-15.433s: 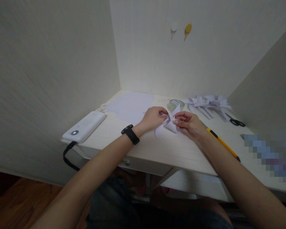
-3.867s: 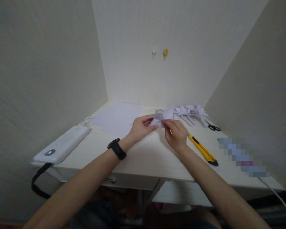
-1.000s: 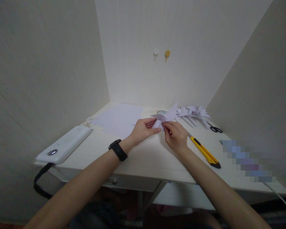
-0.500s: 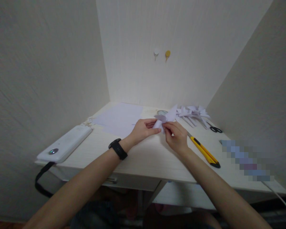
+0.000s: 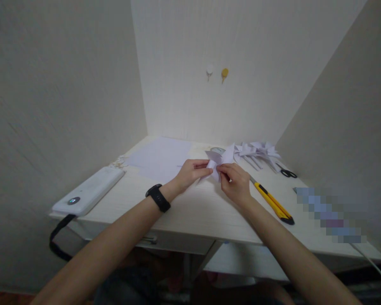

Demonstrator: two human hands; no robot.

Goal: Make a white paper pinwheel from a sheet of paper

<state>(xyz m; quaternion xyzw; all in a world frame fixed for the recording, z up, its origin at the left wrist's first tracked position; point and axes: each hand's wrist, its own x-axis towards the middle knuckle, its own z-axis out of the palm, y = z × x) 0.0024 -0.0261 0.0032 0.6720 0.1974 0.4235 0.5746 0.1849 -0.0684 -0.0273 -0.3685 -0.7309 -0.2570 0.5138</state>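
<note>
- A folded white paper (image 5: 226, 156) with flaps standing out sits between the two hands, over the middle of the table (image 5: 197, 216).
- The left hand (image 5: 190, 174) has its grip closed on the paper's left side, thumb in front and fingers behind.
- The right hand (image 5: 235, 183) pinches the paper near its middle; its grip is drawn tight, thumb against forefinger.
- Just behind the paper lies a round object (image 5: 217, 150), partly hidden.
- White sheets (image 5: 161, 154) spread out at the back left.
- At the back right, more folded papers (image 5: 257, 150) lie in a heap, with black-handled scissors (image 5: 288, 173) beside them.
- A yellow cutter (image 5: 273, 204) lies beside the right forearm.
- A white device (image 5: 93, 188) with a black strap (image 5: 55, 241) rests along the left edge.
- Two hooks (image 5: 225, 73), one white, one yellow, are on the wall (image 5: 180, 101).
</note>
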